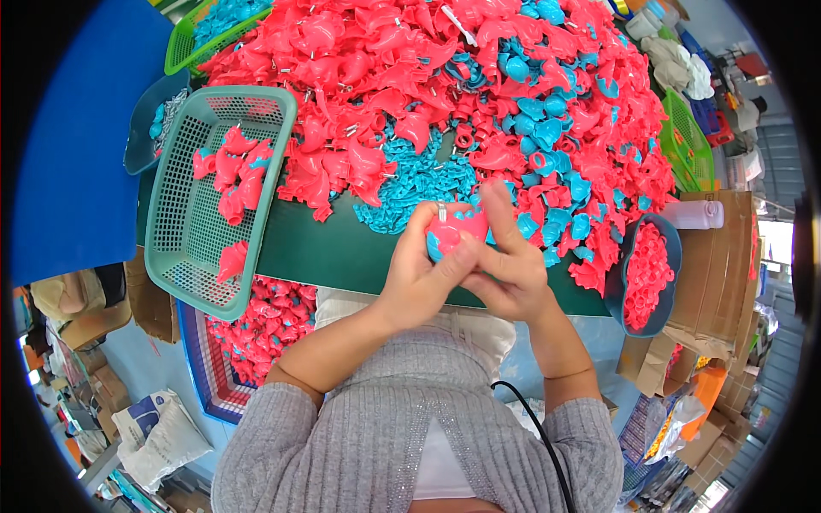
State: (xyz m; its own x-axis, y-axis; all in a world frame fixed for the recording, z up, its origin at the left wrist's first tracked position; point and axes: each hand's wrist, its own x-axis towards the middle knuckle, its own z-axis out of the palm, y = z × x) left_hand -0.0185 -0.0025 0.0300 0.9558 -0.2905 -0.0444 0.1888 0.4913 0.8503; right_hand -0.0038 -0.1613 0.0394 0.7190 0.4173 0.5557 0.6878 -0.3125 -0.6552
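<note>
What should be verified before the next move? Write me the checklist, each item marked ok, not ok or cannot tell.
1. Piece supported: ok; the left hand grips the pink-and-blue piece, with the right hand against it.
2. Pink and blue fully joined in that piece: cannot tell; fingers cover much of it.
3. Room in the green mesh basket: ok; bare mesh shows around a few pink pieces.
4. Colours kept apart in the table heap: not ok; blue cups lie among pink parts.
5. Small pink parts at hand: ok; they fill the bin on the right.
</note>
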